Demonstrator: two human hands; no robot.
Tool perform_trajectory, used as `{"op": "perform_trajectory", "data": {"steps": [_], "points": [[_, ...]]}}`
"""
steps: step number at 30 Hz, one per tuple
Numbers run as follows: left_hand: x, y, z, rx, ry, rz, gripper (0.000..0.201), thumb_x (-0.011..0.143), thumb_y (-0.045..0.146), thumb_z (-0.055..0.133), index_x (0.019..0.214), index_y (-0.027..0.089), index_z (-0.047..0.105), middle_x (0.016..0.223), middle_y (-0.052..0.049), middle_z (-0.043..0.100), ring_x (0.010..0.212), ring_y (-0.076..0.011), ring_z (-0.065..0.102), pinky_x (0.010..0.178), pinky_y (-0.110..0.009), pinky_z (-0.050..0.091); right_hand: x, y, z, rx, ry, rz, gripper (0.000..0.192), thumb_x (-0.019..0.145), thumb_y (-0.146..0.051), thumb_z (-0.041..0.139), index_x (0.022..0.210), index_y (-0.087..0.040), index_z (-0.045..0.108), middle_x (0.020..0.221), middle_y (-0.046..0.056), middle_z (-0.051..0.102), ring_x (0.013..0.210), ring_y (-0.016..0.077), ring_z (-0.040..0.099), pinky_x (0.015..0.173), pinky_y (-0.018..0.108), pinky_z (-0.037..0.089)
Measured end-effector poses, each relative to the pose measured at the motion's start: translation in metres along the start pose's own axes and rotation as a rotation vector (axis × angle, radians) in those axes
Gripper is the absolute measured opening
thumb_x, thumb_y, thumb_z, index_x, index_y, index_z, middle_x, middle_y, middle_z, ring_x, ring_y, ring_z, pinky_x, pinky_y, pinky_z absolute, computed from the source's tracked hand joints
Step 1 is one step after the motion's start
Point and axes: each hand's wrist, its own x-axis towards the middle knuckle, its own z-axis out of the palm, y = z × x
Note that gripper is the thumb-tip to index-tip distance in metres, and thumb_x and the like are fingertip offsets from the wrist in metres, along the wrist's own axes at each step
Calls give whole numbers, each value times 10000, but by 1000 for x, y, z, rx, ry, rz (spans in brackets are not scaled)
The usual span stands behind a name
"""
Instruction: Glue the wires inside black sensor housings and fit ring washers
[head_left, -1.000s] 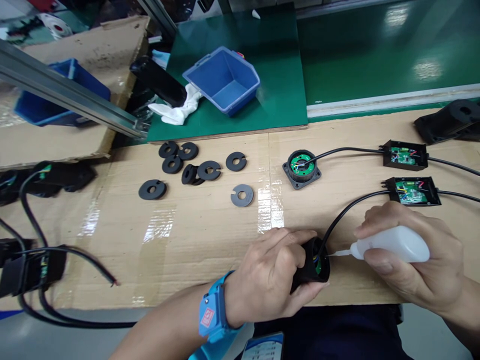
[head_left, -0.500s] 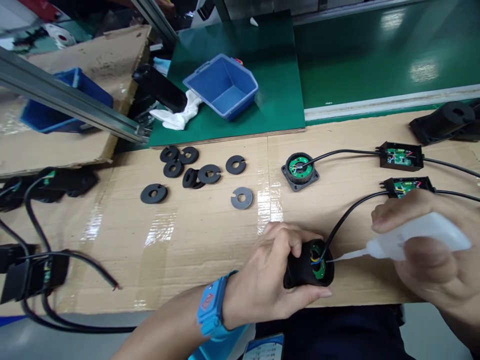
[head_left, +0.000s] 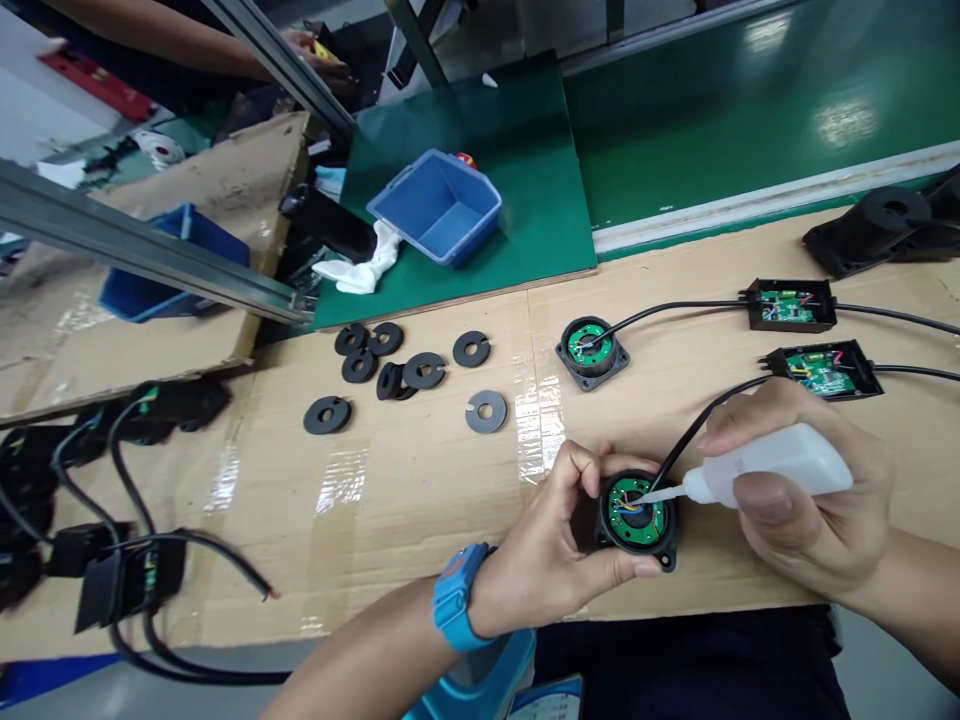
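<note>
My left hand, with a blue band at the wrist, grips a round black housing from its left side. Inside the housing lies a green ring-shaped circuit board with thin coloured wires at its middle. A black cable runs from it to an open black box with a circuit board. In my right hand is a white squeeze bottle, tilted so its thin nozzle reaches over the centre of the ring board. Whether the tip touches the wires I cannot tell.
A second wired housing joins another open black box. Several notched black discs and a grey disc lie on the cardboard. A blue bin stands behind; cabled parts lie left. Another person's hand shows at upper left.
The housing has turned from lying tilted to facing up, showing the whole ring board. The bottle has moved left, its nozzle from the rim to over the board's centre. The camera view has shifted slightly.
</note>
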Motion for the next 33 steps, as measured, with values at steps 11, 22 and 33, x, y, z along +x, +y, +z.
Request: {"op": "perform_trajectory", "data": {"steps": [11,22,33], "points": [[0,2,3,-86,-58,14,567,817,91,829,977,270,316,1323,-78,647,1183,-201,656,828,-286,579,5,-1,3,96,-67,-12,193,957,-411,718,930,-237,637,719,-48,694,490,97,605,403,212,475],[-1,3,2,-44,-60,14,550,855,245,840,973,269,303,1346,-112,662,1219,-236,673,881,-335,602,2,0,3,97,-66,13,222,959,-427,716,921,-224,634,640,-61,622,474,84,576,403,195,440],[0,-4,0,117,-85,84,547,856,263,838,985,276,307,1321,-123,692,1202,-255,675,995,-450,557,0,6,-3,104,28,82,219,975,-428,677,883,-230,677,709,-16,623,541,122,572,424,265,415]]}}
